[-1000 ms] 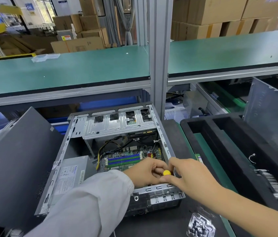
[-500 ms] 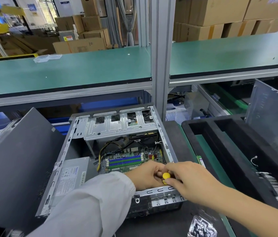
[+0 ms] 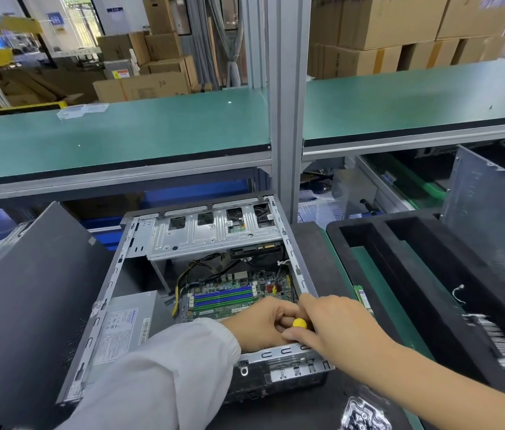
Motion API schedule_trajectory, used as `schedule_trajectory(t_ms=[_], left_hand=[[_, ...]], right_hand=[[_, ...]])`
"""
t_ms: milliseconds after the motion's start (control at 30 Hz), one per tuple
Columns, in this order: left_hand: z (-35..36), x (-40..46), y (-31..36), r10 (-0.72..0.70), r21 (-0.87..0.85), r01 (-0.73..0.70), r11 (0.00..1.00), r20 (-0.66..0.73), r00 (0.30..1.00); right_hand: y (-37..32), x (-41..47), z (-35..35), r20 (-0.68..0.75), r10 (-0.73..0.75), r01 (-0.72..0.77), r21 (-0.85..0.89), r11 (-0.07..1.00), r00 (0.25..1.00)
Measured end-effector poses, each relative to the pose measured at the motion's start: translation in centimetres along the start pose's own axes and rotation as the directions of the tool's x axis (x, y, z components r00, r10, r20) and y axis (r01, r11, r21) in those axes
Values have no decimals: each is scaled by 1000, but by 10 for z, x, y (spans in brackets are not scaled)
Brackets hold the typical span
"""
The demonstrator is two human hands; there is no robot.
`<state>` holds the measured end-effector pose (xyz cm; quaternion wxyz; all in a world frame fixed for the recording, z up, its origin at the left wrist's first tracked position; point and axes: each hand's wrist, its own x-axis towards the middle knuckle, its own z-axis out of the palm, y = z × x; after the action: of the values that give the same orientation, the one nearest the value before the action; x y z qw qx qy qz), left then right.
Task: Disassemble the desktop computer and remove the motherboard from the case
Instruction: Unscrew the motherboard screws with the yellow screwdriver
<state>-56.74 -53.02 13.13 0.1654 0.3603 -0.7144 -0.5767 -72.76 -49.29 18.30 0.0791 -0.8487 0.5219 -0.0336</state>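
An open desktop case (image 3: 114, 274) lies flat in front of me, its green motherboard (image 3: 229, 299) with blue and green memory slots showing inside. Both hands meet over the near right part of the case. My left hand (image 3: 260, 324) and my right hand (image 3: 335, 327) each have fingers curled round a small screwdriver whose yellow cap (image 3: 299, 323) shows between them. The screwdriver's shaft and tip are hidden under the hands. A silver drive cage (image 3: 214, 231) spans the far end of the case. A grey power supply (image 3: 127, 321) sits at the near left.
The dark side panel (image 3: 27, 290) leans at the case's left. A black foam tray (image 3: 415, 290) and a perforated metal panel (image 3: 493, 218) stand on the right. A clear plastic box of screws (image 3: 363, 414) lies near the front edge. An aluminium post (image 3: 287, 103) rises behind the case.
Both hands stay together on the yellow-capped screwdriver over the same spot; the right hand's fingers have shifted slightly round the cap. The view has drifted a little.
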Motion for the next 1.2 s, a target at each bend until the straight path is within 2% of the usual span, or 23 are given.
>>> schedule_trajectory(t_ms=[233, 367, 567, 733, 933, 1067, 1200], left_hand=[[-3, 1, 2, -7, 32, 7, 999, 1, 1000], [-1, 1, 1, -21, -27, 21, 999, 5, 1000], [-3, 1, 0, -32, 20, 32, 999, -5, 999], [0, -1, 4, -15, -23, 15, 1000, 7, 1000], [-3, 1, 0, -22, 33, 22, 999, -9, 1000], [0, -1, 4, -20, -8, 20, 1000, 5, 1000], [-3, 2, -1, -51, 11, 51, 999, -9, 999]], right_hand=[[1, 0, -6, 20, -58, 54, 163, 985, 998], [-1, 0, -3, -8, -8, 8, -21, 1000, 1000], [0, -1, -10, 30, -54, 51, 103, 993, 998], [-4, 5, -10, 45, -35, 37, -37, 999, 998], [-2, 2, -13, 54, -75, 72, 54, 996, 996], [-3, 3, -12, 42, -50, 52, -46, 998, 998], [-3, 1, -13, 77, -79, 76, 38, 996, 994]])
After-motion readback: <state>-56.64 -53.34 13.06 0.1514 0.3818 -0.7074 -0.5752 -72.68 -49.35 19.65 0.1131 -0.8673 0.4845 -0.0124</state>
